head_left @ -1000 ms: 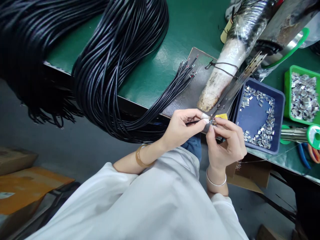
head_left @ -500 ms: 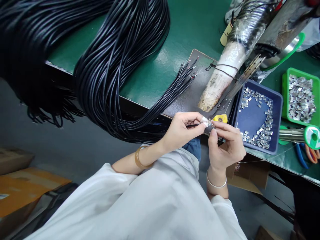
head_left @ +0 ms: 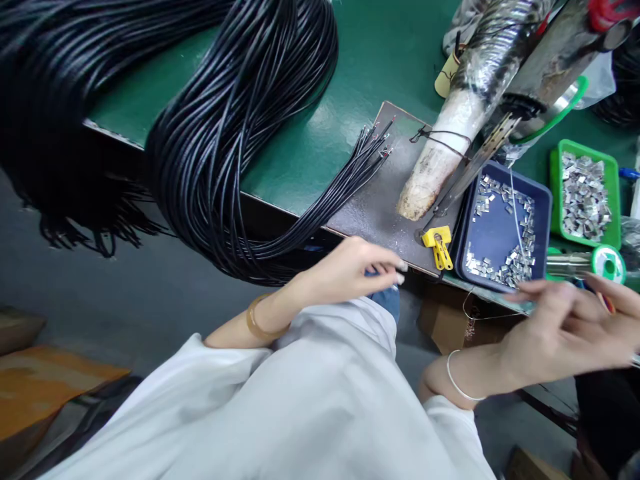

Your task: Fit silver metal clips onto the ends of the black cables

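Note:
My left hand [head_left: 357, 267] hovers at the table's front edge, fingers apart, with nothing in them. Off to the right, my right hand [head_left: 565, 327] is blurred, its fingers smeared by motion; whether it holds anything is not clear. A bundle of black cables [head_left: 345, 177] lies with its stripped ends on a grey plate [head_left: 383, 217]. A yellow clip [head_left: 439, 245] sits at the plate's front right, below the tip of a metal arm. Just beyond my right hand is a blue tray [head_left: 500, 233] of small metal pieces, a thin wire crossing over it.
A green bin [head_left: 616, 200] of metal pieces stands at the right, near a solder spool [head_left: 609, 265]. A wrapped white tube [head_left: 435, 160] slants over the plate. Thick black cable coils [head_left: 200, 147] hang over the table edge. Cardboard [head_left: 445, 320] is below.
My hands have parted: the left moved slightly left, and the right swung far right. The black cable piece between them is no longer visible. The yellow clip now shows fully.

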### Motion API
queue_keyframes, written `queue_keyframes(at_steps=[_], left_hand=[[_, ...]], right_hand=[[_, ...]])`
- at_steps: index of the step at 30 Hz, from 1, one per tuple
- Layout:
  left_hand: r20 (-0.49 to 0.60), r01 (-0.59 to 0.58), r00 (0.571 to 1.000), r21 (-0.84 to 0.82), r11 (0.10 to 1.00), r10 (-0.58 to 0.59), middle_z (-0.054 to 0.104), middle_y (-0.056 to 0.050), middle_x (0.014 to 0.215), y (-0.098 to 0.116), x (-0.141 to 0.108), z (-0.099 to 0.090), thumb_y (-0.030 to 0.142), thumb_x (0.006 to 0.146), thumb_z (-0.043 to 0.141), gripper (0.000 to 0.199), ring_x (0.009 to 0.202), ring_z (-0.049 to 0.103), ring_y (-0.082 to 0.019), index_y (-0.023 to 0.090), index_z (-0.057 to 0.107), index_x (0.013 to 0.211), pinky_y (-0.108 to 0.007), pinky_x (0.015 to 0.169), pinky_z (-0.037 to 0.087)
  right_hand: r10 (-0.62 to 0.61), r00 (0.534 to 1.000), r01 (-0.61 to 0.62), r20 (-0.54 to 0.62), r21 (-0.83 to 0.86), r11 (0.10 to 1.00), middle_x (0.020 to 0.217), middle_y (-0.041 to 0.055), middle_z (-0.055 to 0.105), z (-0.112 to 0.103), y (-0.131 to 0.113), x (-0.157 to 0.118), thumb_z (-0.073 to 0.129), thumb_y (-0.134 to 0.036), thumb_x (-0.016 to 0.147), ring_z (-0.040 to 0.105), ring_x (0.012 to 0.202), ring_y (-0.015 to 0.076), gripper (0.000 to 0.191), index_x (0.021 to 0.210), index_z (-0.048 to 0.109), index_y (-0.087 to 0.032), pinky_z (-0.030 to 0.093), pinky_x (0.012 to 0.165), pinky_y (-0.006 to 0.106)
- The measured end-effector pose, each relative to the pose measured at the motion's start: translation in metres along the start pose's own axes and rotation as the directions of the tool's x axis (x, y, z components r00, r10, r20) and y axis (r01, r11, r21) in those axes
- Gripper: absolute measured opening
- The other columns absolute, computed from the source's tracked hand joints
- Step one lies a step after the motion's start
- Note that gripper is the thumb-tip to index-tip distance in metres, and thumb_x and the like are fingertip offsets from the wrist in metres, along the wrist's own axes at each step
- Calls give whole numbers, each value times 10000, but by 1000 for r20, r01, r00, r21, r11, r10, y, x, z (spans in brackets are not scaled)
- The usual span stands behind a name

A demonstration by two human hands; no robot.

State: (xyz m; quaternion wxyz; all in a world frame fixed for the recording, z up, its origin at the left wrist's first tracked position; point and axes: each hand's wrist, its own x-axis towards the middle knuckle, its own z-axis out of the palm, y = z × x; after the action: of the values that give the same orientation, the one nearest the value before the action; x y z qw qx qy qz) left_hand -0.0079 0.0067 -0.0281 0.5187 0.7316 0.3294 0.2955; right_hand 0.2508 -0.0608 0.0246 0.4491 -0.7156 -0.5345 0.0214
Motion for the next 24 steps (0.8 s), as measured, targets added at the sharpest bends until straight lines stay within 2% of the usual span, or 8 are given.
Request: queue_keyframes(at_steps=[2, 5, 7, 10, 15, 18, 22, 24], left_hand=[[-332, 12, 943, 13, 1000, -7, 780, -74, 926, -5, 4, -12, 281, 900, 656, 186, 769, 714, -156, 146, 752, 985, -237, 687, 548], [-636, 103, 761, 308, 946, 125, 740, -81, 1029, -15, 14, -33, 264, 903, 657, 195, 912, 685, -200, 162, 731, 1051, -302, 795, 558], [-633, 208, 747, 514, 832, 204, 710, -83, 1050, -21, 19, -43, 252, 880, 682, 262, 996, 651, -244, 170, 716, 1126, -373, 893, 536], [-544, 235, 811, 639, 732, 215, 690, -75, 974, -27, 22, -50, 218, 876, 664, 291, 942, 640, -241, 151, 716, 1154, -375, 868, 524], [-611, 123, 761, 467, 875, 219, 639, -9, 754, -27, 12, -46, 155, 868, 644, 169, 662, 575, -121, 138, 757, 993, -253, 663, 478], [-738, 37, 661, 216, 976, 139, 676, -15, 820, -26, 4, -45, 188, 861, 684, 125, 682, 607, -102, 154, 748, 962, -209, 613, 482], [-885, -124, 460, 22, 992, 77, 702, -30, 920, -23, 2, -46, 240, 866, 718, 110, 812, 690, -120, 167, 697, 945, -221, 744, 567], [-898, -226, 435, -32, 974, 72, 674, -9, 855, -19, 5, -46, 292, 880, 717, 129, 678, 654, -87, 180, 671, 923, -202, 644, 557]], right_hand=[[39, 999, -40, -11, -118, 992, 830, 32, 655, 5, 9, 5, 618, -439, 909, 689, 706, 217, 274, 1063, 640, -213, 569, 677, 388], [48, 978, 13, 205, -289, 957, 828, 28, 686, 8, 32, 17, 669, -453, 870, 657, 733, 193, 254, 882, 668, -199, 527, 762, 367], [30, 944, 83, 329, -324, 943, 859, 23, 700, 6, 48, 29, 670, -439, 871, 636, 728, 184, 220, 865, 673, -219, 502, 770, 361], [66, 874, 99, 481, -310, 945, 861, 11, 716, 2, 64, 47, 686, -442, 855, 632, 708, 178, 193, 845, 683, -249, 485, 732, 343], [100, 803, 87, 587, -282, 956, 786, -5, 702, 4, 70, 63, 712, -515, 804, 592, 638, 154, 284, 774, 664, -237, 451, 643, 311], [53, 854, 147, 518, -338, 930, 744, -20, 672, 9, 65, 58, 702, -447, 819, 577, 623, 140, 232, 779, 648, -225, 443, 661, 309], [-81, 983, 125, 165, -273, 954, 826, 12, 679, 16, 44, 44, 706, -365, 828, 639, 704, 169, 166, 835, 656, -207, 509, 678, 318], [-99, 995, 100, 15, -173, 980, 894, 36, 703, 18, 30, 37, 734, -351, 815, 670, 747, 187, 165, 842, 668, -201, 547, 674, 330]])
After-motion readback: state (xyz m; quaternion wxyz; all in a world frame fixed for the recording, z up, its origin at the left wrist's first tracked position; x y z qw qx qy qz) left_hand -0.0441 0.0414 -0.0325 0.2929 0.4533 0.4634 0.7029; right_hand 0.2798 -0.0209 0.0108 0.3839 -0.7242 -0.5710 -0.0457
